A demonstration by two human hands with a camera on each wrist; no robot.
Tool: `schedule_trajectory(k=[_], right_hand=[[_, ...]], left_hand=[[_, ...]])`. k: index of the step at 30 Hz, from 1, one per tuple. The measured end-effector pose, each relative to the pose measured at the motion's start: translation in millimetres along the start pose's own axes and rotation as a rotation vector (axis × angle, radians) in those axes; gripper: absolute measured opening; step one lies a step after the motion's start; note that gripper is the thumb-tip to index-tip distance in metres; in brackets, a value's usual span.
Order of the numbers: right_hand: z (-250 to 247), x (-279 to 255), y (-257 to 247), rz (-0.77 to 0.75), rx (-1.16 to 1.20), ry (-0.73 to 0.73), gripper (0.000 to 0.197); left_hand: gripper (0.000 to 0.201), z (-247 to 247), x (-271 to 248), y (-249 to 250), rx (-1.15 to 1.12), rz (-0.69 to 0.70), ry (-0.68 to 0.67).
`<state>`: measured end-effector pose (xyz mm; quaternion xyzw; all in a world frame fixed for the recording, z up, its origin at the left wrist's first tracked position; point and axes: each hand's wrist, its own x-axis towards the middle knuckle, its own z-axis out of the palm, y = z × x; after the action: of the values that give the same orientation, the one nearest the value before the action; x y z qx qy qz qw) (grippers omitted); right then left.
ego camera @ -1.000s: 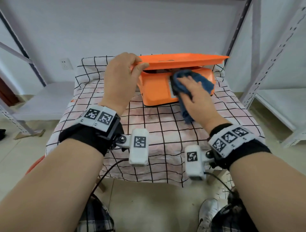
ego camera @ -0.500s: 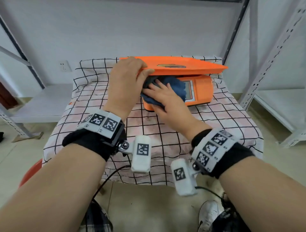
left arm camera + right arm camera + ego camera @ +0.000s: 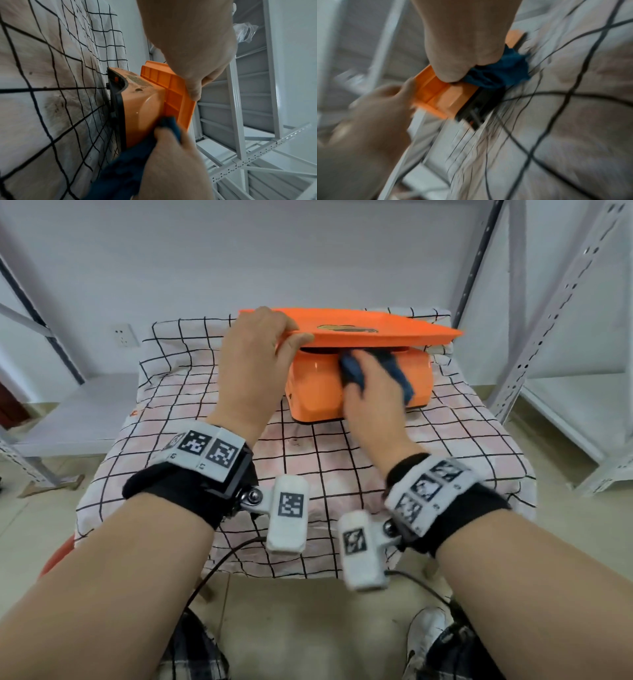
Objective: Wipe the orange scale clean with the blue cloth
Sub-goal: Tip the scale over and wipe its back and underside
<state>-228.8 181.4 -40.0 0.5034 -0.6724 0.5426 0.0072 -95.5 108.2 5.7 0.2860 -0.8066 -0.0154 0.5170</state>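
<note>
The orange scale (image 3: 315, 392) stands at the far middle of the checked tablecloth, its flat orange pan (image 3: 394, 332) on top. My left hand (image 3: 260, 350) grips the pan's near left corner, thumb under the edge; the left wrist view shows that hand (image 3: 197, 67) on the pan's ribbed underside (image 3: 173, 94). My right hand (image 3: 373, 392) holds the blue cloth (image 3: 397, 374) against the front of the scale body, under the pan. The right wrist view is blurred; the cloth (image 3: 501, 73) shows bunched under my right hand (image 3: 464, 51) against the scale (image 3: 443, 97). The scale's display is hidden.
The checked tablecloth (image 3: 342, 474) covers a small table with stains near the scale. Grey metal shelving (image 3: 561, 313) stands close on the right, another rack (image 3: 41, 344) on the left. A wall socket (image 3: 125, 335) sits behind. My shoe (image 3: 424, 631) is on the floor below.
My right hand swept the cloth from the scale's right front to its left end, then back toward the middle. The left hand stayed on the pan's corner.
</note>
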Motion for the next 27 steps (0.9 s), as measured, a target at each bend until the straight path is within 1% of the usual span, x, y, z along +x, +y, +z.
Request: schedule_trajectory(k=[2,4,5,7,10,12,14,17,20,21,22,24,25,26,27], right_hand=[[7.9,-11.1,-12.3,-0.155,0.013,-0.116,0.044],[0.0,-10.3,-2.3,-0.239,-0.075,-0.163,0.043],[-8.4,-6.3,8.2,-0.229,-0.145,-0.158,0.043],[-26.1,3.0,28.1,-0.144,-0.252,-0.109,0.043],[-38.4,10.8,42.6,-0.035,-0.305,-0.031,0.037],[-36.0,11.1,37.2,0.001,-0.242,0.005,0.033],[-27.9,6.9,25.7,-0.004,-0.12,0.006,0.032],[-10.6,-5.5,6.7,-0.084,-0.011,-0.075,0.033],[-1.5,-13.2,-2.9,-0.136,0.044,-0.135,0.034],[-1.3,-17.1,-6.4,-0.159,0.057,-0.181,0.034],[-1.7,-20.8,-9.8,-0.179,0.079,-0.267,0.033],[-4.8,-28.0,-17.2,-0.19,0.109,-0.505,0.03],[-7.2,-29.8,-19.8,-0.187,0.113,-0.555,0.029],[-11.0,-29.1,-21.1,-0.186,0.124,-0.502,0.028],[-15.1,-24.8,-19.4,-0.18,0.141,-0.364,0.028]], left_hand=[[0.03,-2.0,-0.5,-2.7,0.004,-0.014,0.002],[0.031,-5.7,-1.5,-6.0,-0.011,-0.029,-0.013],[0.032,-7.1,-1.7,-6.4,-0.017,-0.031,-0.022],[0.03,-8.4,-1.6,-7.1,-0.019,-0.03,-0.024],[0.03,-6.4,-1.4,-5.3,-0.019,-0.008,-0.021],[0.031,-5.1,-1.6,-2.6,-0.019,0.01,-0.018],[0.031,-3.7,-1.6,0.7,-0.024,0.015,-0.014],[0.03,-3.1,-1.5,3.7,-0.012,0.021,0.0],[0.028,-4.2,-1.9,2.1,-0.003,0.029,-0.01],[0.028,-4.8,-2.1,0.9,0.002,0.033,-0.013],[0.029,-5.5,-1.9,-0.7,0.01,0.041,-0.016],[0.03,-6.0,-2.0,-3.1,0.028,0.058,-0.03],[0.031,-6.2,-1.8,-4.1,0.034,0.065,-0.038],[0.032,-6.7,-1.3,-5.3,0.037,0.069,-0.044],[0.032,-7.6,-1.1,-6.4,0.037,0.067,-0.05]])
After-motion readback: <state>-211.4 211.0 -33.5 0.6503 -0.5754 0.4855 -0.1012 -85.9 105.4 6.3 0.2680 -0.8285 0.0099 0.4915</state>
